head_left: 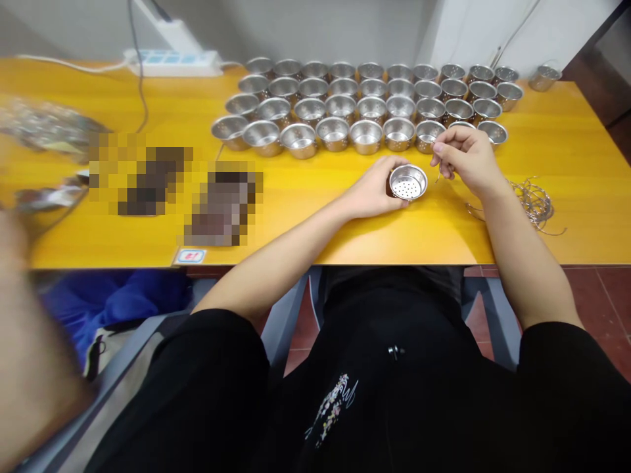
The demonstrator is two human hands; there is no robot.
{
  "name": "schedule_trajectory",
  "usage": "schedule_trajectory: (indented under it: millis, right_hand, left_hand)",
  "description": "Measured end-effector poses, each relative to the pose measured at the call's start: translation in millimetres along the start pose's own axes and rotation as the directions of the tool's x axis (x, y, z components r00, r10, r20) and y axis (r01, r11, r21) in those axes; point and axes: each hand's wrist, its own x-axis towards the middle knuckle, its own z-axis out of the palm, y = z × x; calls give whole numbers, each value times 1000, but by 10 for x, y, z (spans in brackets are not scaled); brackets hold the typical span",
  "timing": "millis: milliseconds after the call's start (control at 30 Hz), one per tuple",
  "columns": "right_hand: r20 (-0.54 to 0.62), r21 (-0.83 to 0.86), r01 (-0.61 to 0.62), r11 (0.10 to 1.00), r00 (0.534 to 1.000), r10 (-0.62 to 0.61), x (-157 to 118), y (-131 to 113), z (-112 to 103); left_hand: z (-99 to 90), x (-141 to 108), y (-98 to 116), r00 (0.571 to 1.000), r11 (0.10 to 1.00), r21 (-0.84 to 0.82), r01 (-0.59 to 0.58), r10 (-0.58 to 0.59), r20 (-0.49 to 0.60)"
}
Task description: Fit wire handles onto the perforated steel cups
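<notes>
My left hand (377, 187) is closed around the side of a small metal strainer cup (409, 183), its perforated bottom showing through the open top. Just right of the cup, my right hand (466, 157) pinches a thin bent wire (438, 172) that points downward, apart from the cup's rim. Partly behind my right forearm lies a tangled heap of similar wire pieces (535, 203). Beyond both hands, several rows of the same metal cups (365, 136) stand upright on the yellow table (296, 177).
A lone cup (545, 77) stands at the back right. To the left lie two blurred-out dark objects (221, 209), a small label (190, 256) and a pile of shiny pieces (49, 125). A power strip (172, 62) sits at the back. Another person's arm (34, 355) is at far left.
</notes>
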Motion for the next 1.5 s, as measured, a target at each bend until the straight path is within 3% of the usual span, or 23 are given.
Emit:
schedule_trajectory:
  millis: [200,433,600,1033,1167,1500]
  right_hand:
    - [8,68,-9,998,1000,8,19,55,-19]
    - [89,187,-64,980,995,48,28,85,-28]
    - [155,257,-58,965,988,18,7,47,-9]
    - [231,319,-39,947,972,-37,-27,66,-11]
    - [251,302,-39,953,967,-40,-31,58,-10]
    - [339,266,-75,961,941,-20,-44,50,39]
  left_hand:
    - [-55,2,-126,1000,988,-156,-4,2,-15]
    - [-172,86,-193,998,996,76,-52,54,-29]
    - [-184,93,-241,998,992,107,-68,70,-10]
    - [-183,55,-219,997,997,7,-73,74,-39]
    - [-156,56,-223,995,988,-121,-94,95,5]
    - [-154,66,-263,996,987,-154,-53,62,58]
